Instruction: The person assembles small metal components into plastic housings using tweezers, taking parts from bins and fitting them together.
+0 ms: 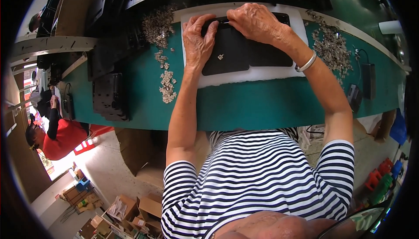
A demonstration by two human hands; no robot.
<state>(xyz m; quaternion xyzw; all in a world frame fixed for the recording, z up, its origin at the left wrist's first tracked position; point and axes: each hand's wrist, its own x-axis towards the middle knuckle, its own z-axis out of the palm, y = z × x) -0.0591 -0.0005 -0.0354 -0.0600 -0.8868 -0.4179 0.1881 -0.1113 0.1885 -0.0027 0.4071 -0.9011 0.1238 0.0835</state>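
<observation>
A flat black plastic panel (pixel 235 55) lies on a white foam sheet (pixel 211 81) on the green table. At the panel's far left corner my left hand (pixel 199 40) is curled, thumb and fingers bent over its edge as they hold it. Right beside it, my right hand (pixel 254 20) has its fingers pinched together at the panel's far edge. What sits between those fingertips is hidden; a small shiny bit shows near them. One small silver metal clip (pixel 220 57) rests on the panel's surface, below my hands.
Silver clips lie heaped at the left (pixel 158 25) and right (pixel 331 49) of the foam. Stacked black plastic parts (pixel 109 95) stand at the left, with more along the back. Two small dark boxes (pixel 362 86) with a cable are at the right. A person in red (pixel 65 138) is far left.
</observation>
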